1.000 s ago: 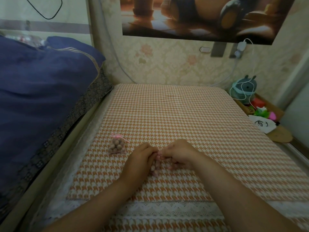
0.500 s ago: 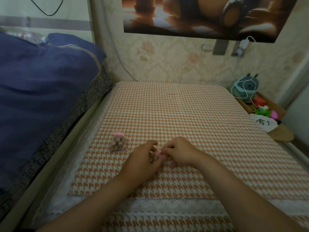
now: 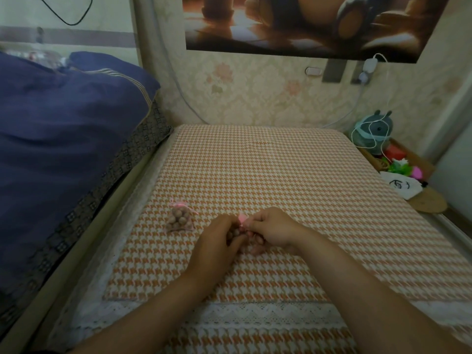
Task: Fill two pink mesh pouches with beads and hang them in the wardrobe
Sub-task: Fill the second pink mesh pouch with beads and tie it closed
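Note:
One pink mesh pouch (image 3: 180, 219), filled with brown beads and tied at the top, lies on the orange houndstooth mat (image 3: 268, 180) to the left of my hands. A second pink pouch (image 3: 242, 227) with brown beads sits between my hands, mostly hidden by them. My left hand (image 3: 219, 241) curls around its bead-filled body. My right hand (image 3: 272, 229) pinches the pouch's pink top. A few loose beads (image 3: 258, 242) show under my right fingers.
A dark blue quilt (image 3: 63, 139) is piled on the bed at the left. At the right edge stand a grey plush toy (image 3: 375, 131) wrapped in a white cable, small colourful items and a white bag (image 3: 401, 185). The wallpapered wall lies behind the mat.
My hands have stayed together on the second pouch, working at its top; its pink top now shows between my fingers. The filled pouch on the left has not moved.

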Demonstrator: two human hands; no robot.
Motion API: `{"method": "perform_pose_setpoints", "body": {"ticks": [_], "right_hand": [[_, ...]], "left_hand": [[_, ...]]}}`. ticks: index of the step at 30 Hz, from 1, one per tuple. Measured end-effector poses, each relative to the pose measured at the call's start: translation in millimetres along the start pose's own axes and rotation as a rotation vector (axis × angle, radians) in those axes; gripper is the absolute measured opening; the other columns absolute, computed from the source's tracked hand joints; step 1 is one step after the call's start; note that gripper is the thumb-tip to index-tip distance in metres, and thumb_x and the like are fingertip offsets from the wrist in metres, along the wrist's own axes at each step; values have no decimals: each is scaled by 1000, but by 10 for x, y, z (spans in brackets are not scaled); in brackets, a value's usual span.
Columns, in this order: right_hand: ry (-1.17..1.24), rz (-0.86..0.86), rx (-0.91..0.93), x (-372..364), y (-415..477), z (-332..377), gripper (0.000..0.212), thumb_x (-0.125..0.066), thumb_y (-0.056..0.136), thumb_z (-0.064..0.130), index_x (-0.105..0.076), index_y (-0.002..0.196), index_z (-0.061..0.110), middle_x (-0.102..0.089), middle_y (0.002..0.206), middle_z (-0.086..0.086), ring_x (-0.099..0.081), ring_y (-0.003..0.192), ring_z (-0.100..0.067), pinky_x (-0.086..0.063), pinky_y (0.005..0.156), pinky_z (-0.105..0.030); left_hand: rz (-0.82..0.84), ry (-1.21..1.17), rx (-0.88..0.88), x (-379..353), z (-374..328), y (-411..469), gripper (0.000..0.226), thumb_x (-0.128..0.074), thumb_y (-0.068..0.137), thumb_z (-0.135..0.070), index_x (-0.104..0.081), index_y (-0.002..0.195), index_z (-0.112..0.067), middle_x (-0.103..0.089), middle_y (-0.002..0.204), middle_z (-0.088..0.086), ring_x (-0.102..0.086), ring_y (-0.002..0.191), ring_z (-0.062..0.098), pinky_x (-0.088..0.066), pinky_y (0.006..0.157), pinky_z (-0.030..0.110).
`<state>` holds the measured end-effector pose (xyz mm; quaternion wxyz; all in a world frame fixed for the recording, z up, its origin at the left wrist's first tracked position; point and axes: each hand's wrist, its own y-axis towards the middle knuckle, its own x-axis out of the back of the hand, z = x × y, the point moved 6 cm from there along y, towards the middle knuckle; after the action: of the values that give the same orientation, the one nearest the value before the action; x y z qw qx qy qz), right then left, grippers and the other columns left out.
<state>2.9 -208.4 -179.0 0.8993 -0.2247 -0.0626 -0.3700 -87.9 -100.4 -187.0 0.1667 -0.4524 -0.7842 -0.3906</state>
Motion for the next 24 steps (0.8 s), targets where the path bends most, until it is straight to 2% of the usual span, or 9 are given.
{"method": "perform_pose_setpoints", "body": {"ticks": [4,7,10,12,19,24], "right_hand": [[18,-12,5,15,-1,8,24,-60,99,11,-68,78,0,-54,53,-4,-50,45,-11,-62,58,-35],[-13,-17,7,17,10,8,24,-59,99,13,-69,86,-5,-54,55,-8,-52,45,-13,-63,60,-36],[-15,-23,36,9,0,29,25,-58,99,11,-69,95,-12,-61,63,-14,-56,44,-12,-58,52,-28],[0,-34,52,13,-9,34,24,-59,99,8,-69,100,-13,-63,61,-11,-58,45,-13,-56,48,-26],[101,-115,-20,80,57,-58,8,-58,97,0,-65,98,3,-65,72,-14,-67,53,-17,-60,54,-32],[100,-252,-45,93,66,-32,14,-57,97,0,-68,89,1,-66,72,-17,-65,50,-18,-59,50,-29]], "left_hand": [[-17,-59,0,48,6,16,10,-58,95,-24,-66,103,-25,-66,97,-10,-60,89,5,-53,79,29],[-26,-50,-1,71,1,25,11,-62,93,-21,-68,100,-26,-66,95,-12,-59,89,2,-51,80,22],[-57,-34,-8,101,-5,39,9,-65,91,-16,-68,95,-24,-65,91,-11,-57,87,1,-45,77,13],[-88,-20,-2,112,-14,34,8,-65,90,-12,-67,90,-20,-63,91,-8,-54,87,-1,-39,77,7],[-201,-130,398,120,180,-46,17,-57,95,-17,-57,78,-20,-60,76,-8,-55,73,0,-38,59,9],[-245,-263,587,98,192,-16,16,-58,94,-17,-61,79,-12,-63,77,-2,-57,73,9,-40,61,18]]}}
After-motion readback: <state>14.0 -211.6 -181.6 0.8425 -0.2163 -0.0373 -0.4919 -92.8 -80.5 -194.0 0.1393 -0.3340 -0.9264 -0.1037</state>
